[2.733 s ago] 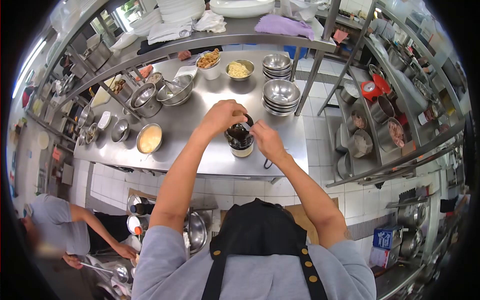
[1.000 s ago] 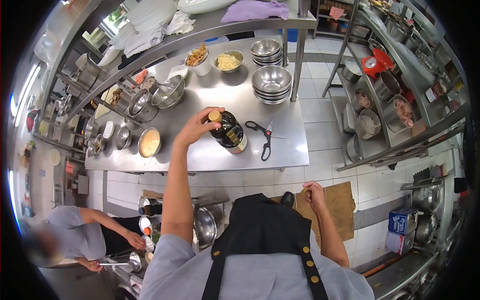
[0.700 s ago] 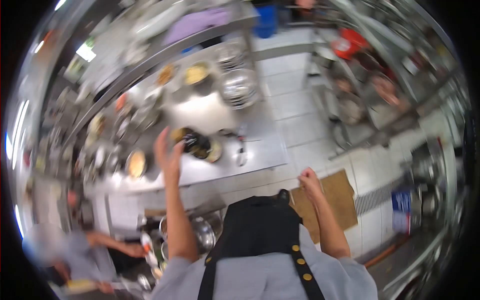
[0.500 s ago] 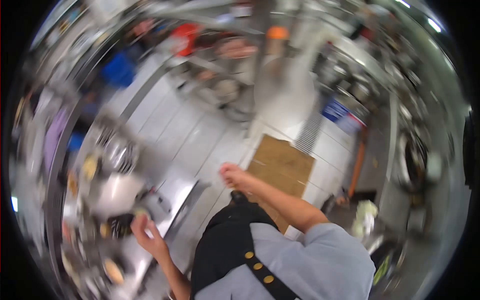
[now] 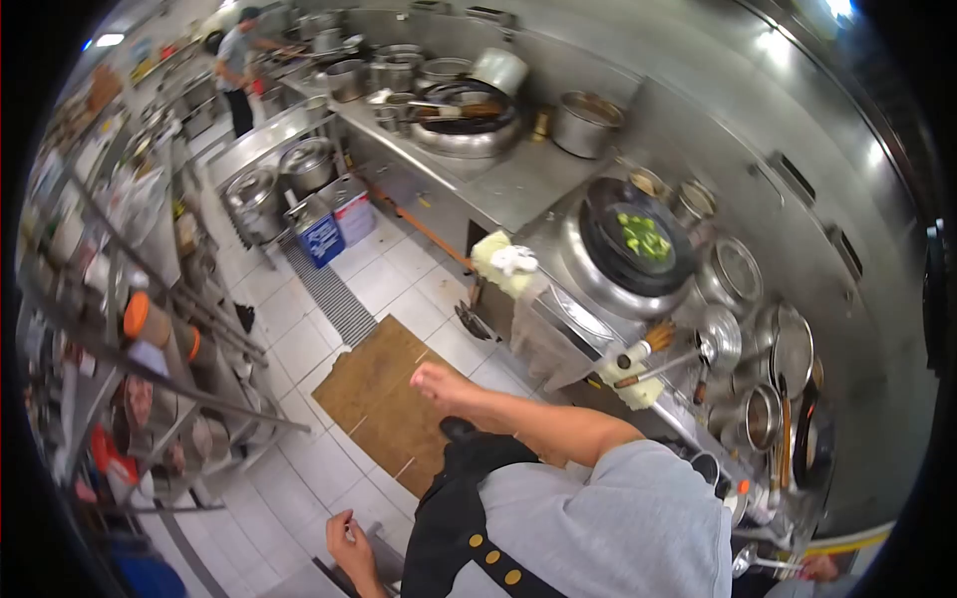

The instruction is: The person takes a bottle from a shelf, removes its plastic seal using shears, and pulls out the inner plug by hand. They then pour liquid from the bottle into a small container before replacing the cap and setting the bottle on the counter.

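My right hand hangs in front of me above a brown cardboard sheet on the floor, its fingers curled in with nothing seen in them. Lower down, my left hand is beside a metal counter edge; its fingers are loosely bent and apart, and it holds nothing I can see. Neither hand touches anything. To the right, a black wok with chopped green vegetables in it rests on a round steel stove ring.
Along the right counter are a bamboo brush, a ladle, strainers and pots. A second wok stands farther back. A metal rack is on the left. Tins stand by a floor drain. Another person is far off.
My view has swung right, from the left-hand counter to the stove side. The wok with green vegetables is now fully in view. My left hand has drawn in closer to my body.
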Demonstrator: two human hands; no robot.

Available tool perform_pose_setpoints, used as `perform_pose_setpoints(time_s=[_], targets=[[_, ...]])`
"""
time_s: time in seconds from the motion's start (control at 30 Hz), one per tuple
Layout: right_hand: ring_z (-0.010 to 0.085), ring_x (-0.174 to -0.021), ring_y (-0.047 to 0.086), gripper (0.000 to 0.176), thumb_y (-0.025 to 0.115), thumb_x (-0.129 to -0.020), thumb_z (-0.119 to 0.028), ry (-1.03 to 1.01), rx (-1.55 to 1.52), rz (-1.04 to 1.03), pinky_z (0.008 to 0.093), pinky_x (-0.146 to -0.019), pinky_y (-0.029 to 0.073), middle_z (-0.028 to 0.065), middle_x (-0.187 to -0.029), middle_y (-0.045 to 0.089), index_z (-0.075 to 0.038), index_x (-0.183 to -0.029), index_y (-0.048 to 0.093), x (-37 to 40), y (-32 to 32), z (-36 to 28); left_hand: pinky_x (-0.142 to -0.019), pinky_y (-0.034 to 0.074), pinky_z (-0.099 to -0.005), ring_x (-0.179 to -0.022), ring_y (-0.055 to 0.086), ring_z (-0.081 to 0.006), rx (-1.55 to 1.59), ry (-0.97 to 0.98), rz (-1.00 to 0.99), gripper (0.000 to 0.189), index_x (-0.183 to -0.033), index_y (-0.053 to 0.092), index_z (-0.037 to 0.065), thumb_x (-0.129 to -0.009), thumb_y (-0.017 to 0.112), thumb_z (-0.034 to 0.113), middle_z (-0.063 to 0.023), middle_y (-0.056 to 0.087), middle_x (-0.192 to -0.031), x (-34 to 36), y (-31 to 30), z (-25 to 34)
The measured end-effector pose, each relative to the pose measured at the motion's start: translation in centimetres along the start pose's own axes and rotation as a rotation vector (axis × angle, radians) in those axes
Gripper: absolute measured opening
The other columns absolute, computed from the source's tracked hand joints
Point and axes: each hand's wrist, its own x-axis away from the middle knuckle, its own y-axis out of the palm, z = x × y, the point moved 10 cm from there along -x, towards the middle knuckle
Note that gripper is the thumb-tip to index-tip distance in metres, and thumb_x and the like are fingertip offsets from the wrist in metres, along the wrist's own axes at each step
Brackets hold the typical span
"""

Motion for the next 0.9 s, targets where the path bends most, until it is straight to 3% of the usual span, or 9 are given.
perform_pose_setpoints(time_s=[0.17,0.3,0.43,0.57,0.63,0.67,0.7,0.77,0.9], targets=[[0.0053,-0.048,0.033,0.015,0.053,-0.104,-0.031,-0.191,-0.248,0.402,0.0236,-0.039,0.024,-0.0062,-0.067,0.042,-0.017,-0.101,0.058,2.7,-17.0,-8.3,-0.075,0.051,-0.0377,-0.086,0.063,-0.03,-0.006,0.079,-0.075,0.017,-0.101,0.068,-0.001,-0.086,0.059,-0.004,-0.0153,0.066,-0.095,-4.1,4.9,5.2],[0.007,-0.046,0.034,0.013,0.051,-0.094,-0.008,-0.35,-0.389,0.756,0.0244,-0.038,0.025,-0.004,-0.067,0.044,-0.015,-0.103,0.058,6.0,-31.6,-16.8,-0.074,0.051,-0.0374,-0.086,0.064,-0.0302,-0.022,0.094,-0.127,0.016,-0.099,0.069,0.0,-0.087,0.059,-0.003,-0.0151,0.066,-0.093,-6.4,10.8,8.8],[0.0084,-0.045,0.036,0.018,0.048,-0.091,-0.004,-0.61,-0.437,0.842,0.0248,-0.037,0.027,-0.0024,-0.068,0.046,-0.013,-0.104,0.058,8.9,-45.9,-25.2,-0.074,0.051,-0.0375,-0.087,0.064,-0.0309,-0.05,0.061,-0.19,0.016,-0.099,0.069,0.0,-0.087,0.059,-0.003,-0.0153,0.067,-0.094,-8.7,17.6,10.3],[0.0078,-0.05,0.044,0.012,0.051,-0.093,-0.008,-0.573,-0.492,1.067,0.0223,-0.037,0.033,-0.0013,-0.072,0.05,-0.012,-0.102,0.059,11.2,-63.5,-31.5,-0.076,0.054,-0.0356,-0.091,0.066,-0.0285,-0.151,0.059,-0.321,0.018,-0.103,0.069,-0.001,-0.089,0.058,-0.005,-0.0143,0.067,-0.097,-9.6,22.2,10.4],[0.0305,-0.08,0.069,0.052,0.058,-0.1,-0.046,-0.563,-0.398,1.138,0.0428,-0.063,0.058,0.0149,-0.108,0.065,-0.008,-0.135,0.049,11.7,-81.6,-34.0,-0.081,0.054,-0.0369,-0.096,0.067,-0.0302,-0.196,0.03,-0.377,0.021,-0.107,0.069,0.0,-0.088,0.059,-0.005,-0.0151,0.068,-0.102,-10.2,23.8,11.1],[0.0473,-0.127,0.054,0.087,0.054,-0.096,-0.065,-0.427,-0.249,1.25,0.0623,-0.097,0.05,0.0226,-0.154,0.039,-0.007,-0.156,0.026,15.9,-84.0,-35.4,-0.083,0.053,-0.0371,-0.094,0.066,-0.0296,-0.225,-0.013,-0.387,0.022,-0.113,0.069,0.002,-0.094,0.057,0.005,-0.015,0.068,-0.105,-9.9,23.0,12.3],[0.0477,-0.15,0.023,0.096,0.05,-0.096,-0.068,-0.376,-0.323,1.441,0.0682,-0.111,0.035,0.0175,-0.169,0.006,-0.01,-0.162,0.012,19.4,-86.4,-35.6,-0.085,0.052,-0.0372,-0.091,0.064,-0.029,-0.254,-0.052,-0.397,0.025,-0.119,0.068,0.005,-0.1,0.055,0.014,-0.015,0.069,-0.107,-9.9,22.5,13.1],[0.0447,-0.15,0.024,0.093,0.051,-0.096,-0.067,-0.528,-0.472,1.541,0.071,-0.108,0.035,0.0175,-0.167,0.016,-0.01,-0.161,0.016,22.1,-87.1,-37.8,-0.085,0.052,-0.0381,-0.094,0.065,-0.0314,-0.301,-0.166,-0.417,0.025,-0.117,0.07,0.005,-0.096,0.058,0.01,-0.0185,0.069,-0.107,-9.4,21.4,11.6],[0.0382,-0.141,0.043,0.071,0.053,-0.1,-0.051,-0.563,0.241,1.794,0.0487,-0.109,0.043,0.0222,-0.156,0.041,-0.001,-0.149,0.041,19.9,-97.6,-37.9,-0.089,0.053,-0.04,-0.104,0.065,-0.0329,-0.355,-0.225,-0.206,0.031,-0.123,0.066,0.005,-0.092,0.063,0.006,-0.0175,0.067,-0.112,-7.1,19.1,9.0]])
